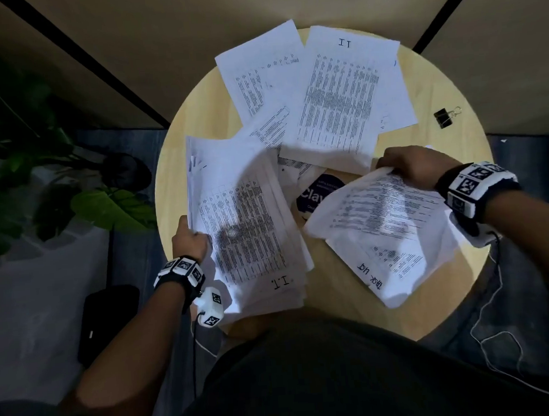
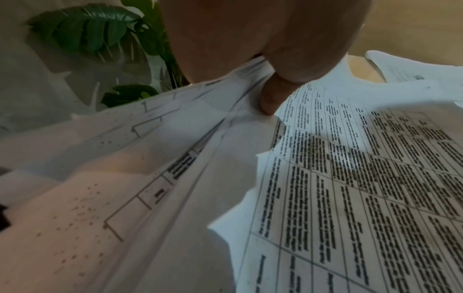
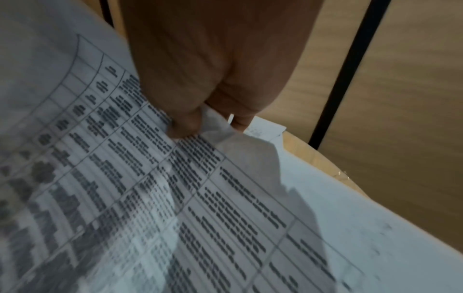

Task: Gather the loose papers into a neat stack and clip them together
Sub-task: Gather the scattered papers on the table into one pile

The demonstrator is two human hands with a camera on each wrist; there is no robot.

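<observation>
My left hand (image 1: 191,238) grips the left edge of a thick bundle of printed sheets (image 1: 248,222), raised over the near left of the round wooden table (image 1: 195,116); in the left wrist view the thumb (image 2: 271,99) presses on that bundle (image 2: 350,188). My right hand (image 1: 406,166) pinches the top corner of a printed sheet (image 1: 382,229) at the near right; the right wrist view shows the fingers (image 3: 185,123) crumpling the corner of this sheet (image 3: 175,198). More loose sheets (image 1: 337,96) lie spread at the back. A black binder clip (image 1: 444,118) lies at the right.
A dark blue card (image 1: 317,195) with white lettering lies partly under the papers at the table's middle. A leafy green plant (image 1: 70,189) stands left of the table. Beige wall panels with black seams (image 1: 94,61) rise behind it.
</observation>
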